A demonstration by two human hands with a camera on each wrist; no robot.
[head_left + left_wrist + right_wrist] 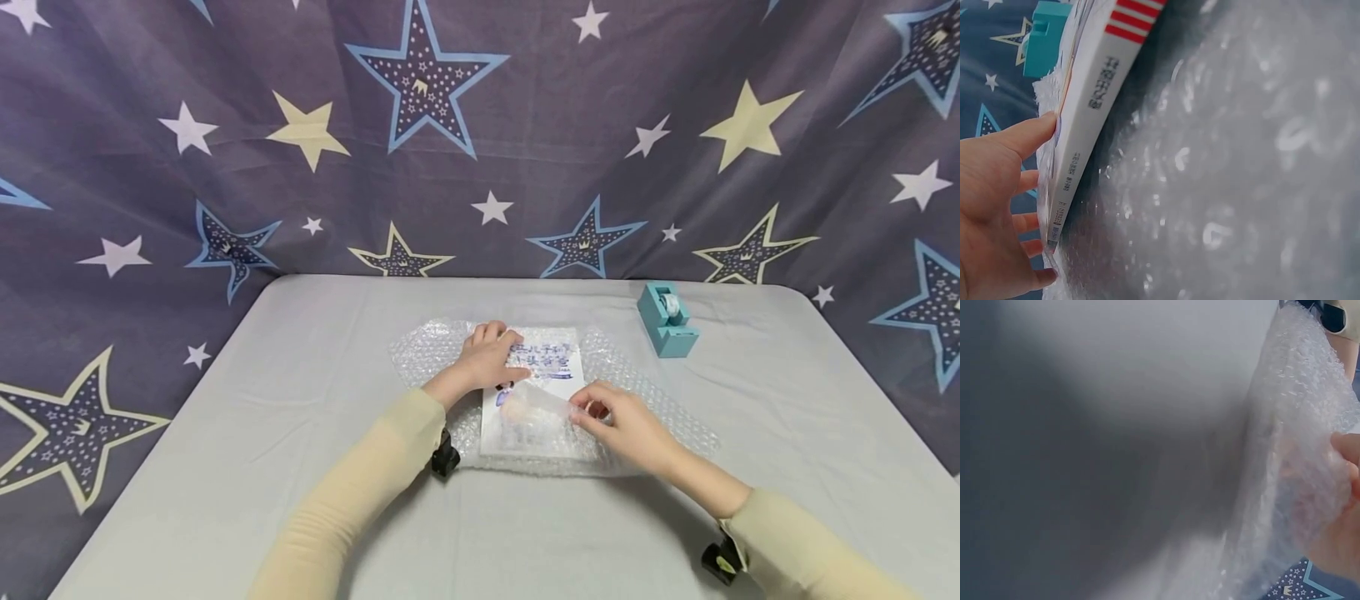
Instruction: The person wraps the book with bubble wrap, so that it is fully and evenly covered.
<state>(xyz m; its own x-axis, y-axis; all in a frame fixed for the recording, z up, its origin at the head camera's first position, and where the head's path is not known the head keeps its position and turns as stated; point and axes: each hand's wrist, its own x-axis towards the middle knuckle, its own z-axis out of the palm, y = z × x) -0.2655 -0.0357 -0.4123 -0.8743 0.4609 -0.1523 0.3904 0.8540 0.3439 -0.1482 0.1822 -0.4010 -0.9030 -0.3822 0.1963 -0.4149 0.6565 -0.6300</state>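
Star-patterned cloth (pixel 247 167) backs the counter (pixel 225 442), where a book (pixel 558 362) lies partly under bubble wrap (pixel 427 354), left hand (pixel 487 357) spread at its edge, right hand (pixel 626 421) pinching the wrap's flap, which could spring back if that grip slackened.

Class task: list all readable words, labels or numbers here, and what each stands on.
"儿子和": book, upper title line; start partly hidden by the left hand.
"头爸爸": book, lower title line; first character unclear.
Blue band below: too small to read.
Book's spine: characters too blurred.
Lower cover, through bubble wrap: too blurred.
Tape dispenser: none readable.
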